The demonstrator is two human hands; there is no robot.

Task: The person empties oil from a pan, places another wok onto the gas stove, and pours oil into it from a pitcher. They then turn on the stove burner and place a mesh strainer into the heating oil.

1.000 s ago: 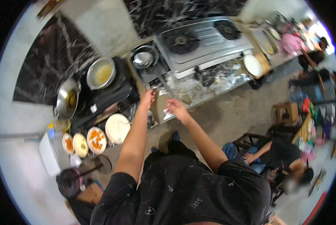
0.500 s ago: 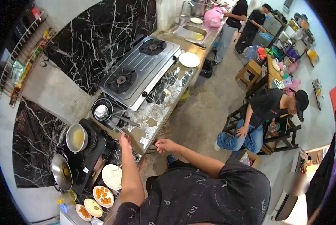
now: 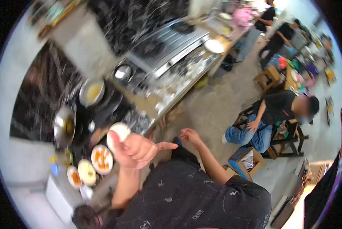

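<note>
My left hand is raised close to the camera, thumb up and one finger stretched to the right, the others bent. Nothing shows in it. Behind it is a partly covered white plate. Nearby on the counter are a plate of orange pieces, a plate with pale yellow food and a smaller plate with orange-brown food. In front of my body, over the floor, my right hand hangs with loosely bent fingers and holds nothing visible.
A pan of yellow liquid and a wok sit on the left stove. A small black pan stands beside the silver two-burner stove. One person sits at right; two others stand at the back. A cardboard box is on the floor.
My left hand has moved from beside the metal utensil handles by the black pan, back and up towards the camera. My right hand has shifted slightly right. The whole view has turned and blurred.
</note>
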